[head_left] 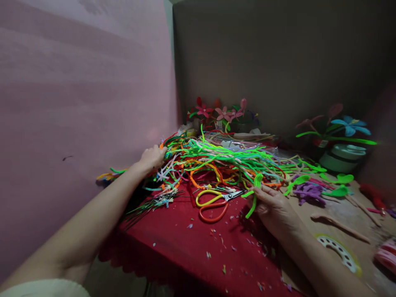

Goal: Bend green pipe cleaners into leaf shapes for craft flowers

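Note:
My right hand (272, 204) pinches a bright green pipe cleaner piece (257, 187), bent into a loop at the top with loose ends sticking out below. At the left end of a large heap of coloured pipe cleaners (229, 154), my left hand (154, 157) has its fingers curled in on some of the strands; its fingertips are partly hidden. Scissors (213, 205) with one yellow and one orange handle lie between my hands, blades partly open and pointing towards the right hand. Green leaf shapes (298, 181) and a purple pipe cleaner bundle (309, 192) lie beyond my right hand.
A red cloth (185, 243) strewn with tiny scraps covers the table, with cardboard (334, 212) to the right. Thin wire stems (151, 208) lie at left. Pipe cleaner flowers (222, 113) stand behind, and a blue flower (349, 126) rises by a pale pot (343, 156). A pink wall (86, 103) borders the left.

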`<state>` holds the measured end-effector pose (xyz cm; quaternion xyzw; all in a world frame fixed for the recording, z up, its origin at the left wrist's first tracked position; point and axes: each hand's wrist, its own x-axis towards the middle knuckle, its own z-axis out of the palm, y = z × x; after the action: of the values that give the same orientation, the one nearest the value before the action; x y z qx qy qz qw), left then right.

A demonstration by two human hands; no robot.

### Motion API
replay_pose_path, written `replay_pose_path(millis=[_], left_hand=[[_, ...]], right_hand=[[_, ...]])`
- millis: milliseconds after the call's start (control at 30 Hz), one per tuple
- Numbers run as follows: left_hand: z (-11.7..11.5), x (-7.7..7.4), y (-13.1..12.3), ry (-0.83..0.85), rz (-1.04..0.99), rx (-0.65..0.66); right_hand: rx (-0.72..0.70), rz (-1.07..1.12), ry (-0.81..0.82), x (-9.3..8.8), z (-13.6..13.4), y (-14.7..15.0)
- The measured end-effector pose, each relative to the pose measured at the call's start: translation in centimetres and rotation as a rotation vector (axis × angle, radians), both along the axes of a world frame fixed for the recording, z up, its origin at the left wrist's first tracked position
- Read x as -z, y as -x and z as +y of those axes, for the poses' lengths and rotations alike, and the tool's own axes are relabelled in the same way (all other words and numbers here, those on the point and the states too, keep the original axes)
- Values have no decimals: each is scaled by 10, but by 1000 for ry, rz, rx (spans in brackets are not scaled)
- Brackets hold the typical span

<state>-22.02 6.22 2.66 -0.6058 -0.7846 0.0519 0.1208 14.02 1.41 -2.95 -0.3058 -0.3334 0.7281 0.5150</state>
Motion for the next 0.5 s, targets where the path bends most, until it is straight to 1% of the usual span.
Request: replay_pose_path(millis=[167,267,367,433,500], left_hand=[[10,-32,20,11,-42,-9],[15,-44,30,9,-64,-9],[16,-46,36,12,-90,-20],[17,-40,38,19,-114,-23],[19,-31,38,23,-144,-28]], right_hand=[[-9,-11,48,0,1,1],[-9,-37,52,1,1,1],[-19,-40,56,1,0,1],[-22,-30,58,0,-1,1],[-13,-20,67,-2,-2,2]])
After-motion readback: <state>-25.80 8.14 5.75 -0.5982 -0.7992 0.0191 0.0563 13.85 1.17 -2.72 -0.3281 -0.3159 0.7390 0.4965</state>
